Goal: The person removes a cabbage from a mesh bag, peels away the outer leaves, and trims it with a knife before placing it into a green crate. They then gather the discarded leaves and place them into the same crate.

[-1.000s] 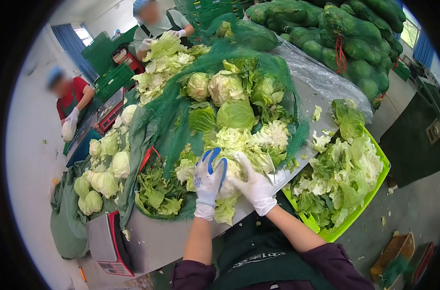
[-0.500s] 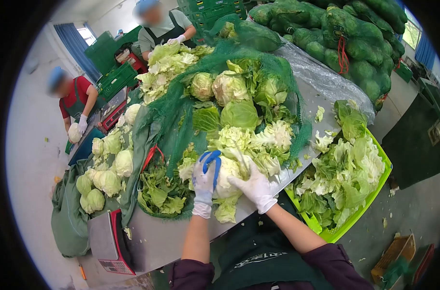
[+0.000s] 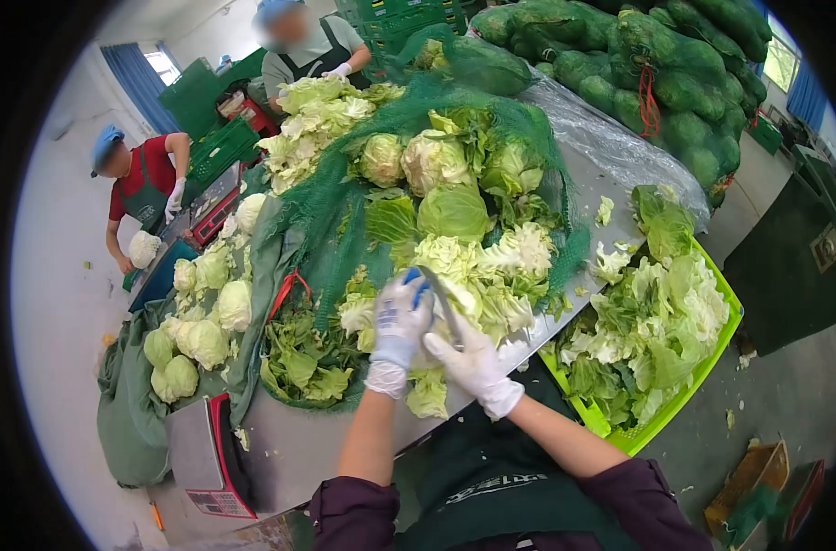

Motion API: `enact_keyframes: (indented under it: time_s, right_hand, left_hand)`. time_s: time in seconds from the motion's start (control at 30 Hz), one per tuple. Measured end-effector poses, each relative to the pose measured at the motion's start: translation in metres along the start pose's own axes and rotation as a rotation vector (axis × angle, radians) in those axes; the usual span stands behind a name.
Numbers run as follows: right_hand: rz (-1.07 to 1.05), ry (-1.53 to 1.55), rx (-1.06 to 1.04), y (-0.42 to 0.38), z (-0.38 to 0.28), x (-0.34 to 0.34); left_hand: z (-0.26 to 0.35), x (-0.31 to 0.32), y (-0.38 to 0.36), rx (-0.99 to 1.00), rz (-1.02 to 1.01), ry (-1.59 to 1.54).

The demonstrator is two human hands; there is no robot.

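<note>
My left hand (image 3: 402, 321), in a white glove with blue on the fingers, is curled over a pale cabbage head (image 3: 440, 326), mostly hidden between my hands. In my white-gloved right hand (image 3: 476, 365) is a knife (image 3: 443, 303), its blade slanting up and left beside the left fingertips. The knife's handle is hidden in the grip. Loose trimmed leaves (image 3: 491, 308) lie just beyond the hands. Farther up, whole cabbages (image 3: 454, 215) rest on a green net sack (image 3: 565, 197) spread over the metal table (image 3: 321, 450).
A lime-green crate (image 3: 732, 317) full of leaves stands at the right. On the left are trimmed cabbages (image 3: 202, 342) and a red-edged scale (image 3: 197, 459). Filled net sacks (image 3: 693, 101) are stacked behind. Two co-workers (image 3: 151, 179) stand across the table.
My left hand has moved up and right over the cabbage head, covering more of it. The knife blade now shows more clearly. The co-worker at left has lowered a cabbage and moved one hand away.
</note>
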State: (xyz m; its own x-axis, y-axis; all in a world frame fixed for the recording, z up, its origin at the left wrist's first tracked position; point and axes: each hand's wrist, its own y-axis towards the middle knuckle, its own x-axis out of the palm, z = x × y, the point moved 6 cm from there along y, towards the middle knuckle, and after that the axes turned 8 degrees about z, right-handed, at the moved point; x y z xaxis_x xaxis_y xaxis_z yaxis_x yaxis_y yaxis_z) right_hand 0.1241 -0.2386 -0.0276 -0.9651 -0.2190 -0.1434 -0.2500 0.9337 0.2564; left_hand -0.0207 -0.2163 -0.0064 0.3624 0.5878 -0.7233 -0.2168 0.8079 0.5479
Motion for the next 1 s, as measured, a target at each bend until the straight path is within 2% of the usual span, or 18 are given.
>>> enact_keyframes:
  time_s: [0.03,0.07,0.13,0.17,0.23,0.33,0.4,0.47,0.5,0.53,0.6,0.67,0.73,0.8,0.87,0.9,0.93,1.0]
  right_hand:
    - [0.116,0.003,-0.073,0.005,0.002,0.0]
    - [0.229,0.008,-0.144,0.01,0.004,-0.001]
    - [0.17,-0.235,-0.071,0.021,0.021,-0.013]
    - [-0.024,-0.27,0.107,0.026,0.037,-0.014]
    - [-0.04,-0.209,0.064,0.027,0.069,-0.015]
    - [-0.069,-0.203,0.068,0.032,0.082,-0.015]
    - [-0.065,-0.22,0.072,0.024,0.085,-0.013]
    - [-0.163,-0.195,0.294,0.032,0.093,-0.011]
    - [-0.2,0.022,0.485,0.029,0.064,-0.017]
    - [-0.198,0.017,0.49,0.03,0.053,-0.015]
    - [-0.092,0.293,0.491,0.037,0.037,-0.009]
    - [-0.084,0.243,0.437,0.054,0.03,-0.005]
    - [-0.133,0.135,0.523,0.068,0.035,0.0]
    - [-0.204,0.032,0.427,0.079,0.052,0.008]
    - [-0.195,-0.279,0.102,0.089,0.064,0.017]
    - [-0.334,-0.486,0.189,0.088,0.059,0.016]
    - [-0.344,-0.484,0.188,0.085,0.065,0.019]
    - [-0.331,-0.671,0.007,0.077,0.069,0.027]
  left_hand:
    - [0.004,0.012,-0.001,-0.079,-0.143,0.069]
    - [0.011,0.008,-0.001,-0.058,-0.089,0.047]
    - [0.015,-0.004,0.002,-0.046,-0.018,-0.027]
    - [0.005,-0.003,0.005,-0.121,-0.053,-0.121]
    - [-0.027,-0.002,0.008,-0.341,-0.126,-0.375]
    - [-0.066,0.001,0.006,-0.479,-0.194,-0.811]
    - [-0.064,-0.005,0.003,-0.418,-0.227,-0.789]
    - [-0.047,-0.009,0.006,-0.314,-0.218,-0.407]
    - [-0.025,-0.014,0.009,-0.27,-0.263,-0.268]
    - [-0.012,-0.013,0.007,-0.217,-0.292,-0.117]
    - [0.017,-0.009,0.001,-0.071,-0.223,0.214]
    - [0.033,-0.008,-0.008,-0.014,-0.137,0.21]
    - [0.04,-0.016,-0.016,0.043,-0.055,0.212]
    - [0.035,-0.029,-0.026,0.002,0.02,0.176]
    - [0.026,-0.041,-0.039,-0.011,0.044,0.092]
    - [0.019,-0.047,-0.046,-0.002,0.09,0.003]
    - [0.013,-0.053,-0.055,0.004,0.135,-0.084]
    - [0.001,-0.061,-0.076,-0.024,0.15,-0.136]
